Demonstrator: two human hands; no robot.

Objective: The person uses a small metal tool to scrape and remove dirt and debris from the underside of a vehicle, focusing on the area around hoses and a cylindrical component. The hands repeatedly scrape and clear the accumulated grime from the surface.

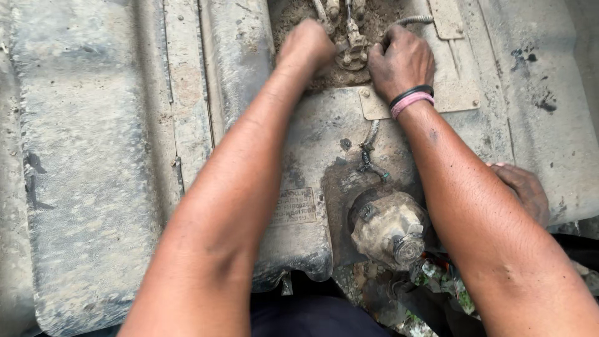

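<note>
Both hands close on the dusty metal fitting (pixel 353 45): left hand (pixel 307 43) pinching (grip hidden), right hand (pixel 400 61) curled beside it.

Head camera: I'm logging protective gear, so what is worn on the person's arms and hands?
No gloves or sleeves: both forearms are bare. The right hand has a black band and a pink band at the wrist. The left hand wears nothing. Both are smudged with dirt.

The tank (pixel 93 156) is dull, matt metal, caked with rough dust. The fitting (pixel 352 50) looks like corroded metal, gritty with dried mud. The cap (pixel 390 228) is grimy, rough.
</note>
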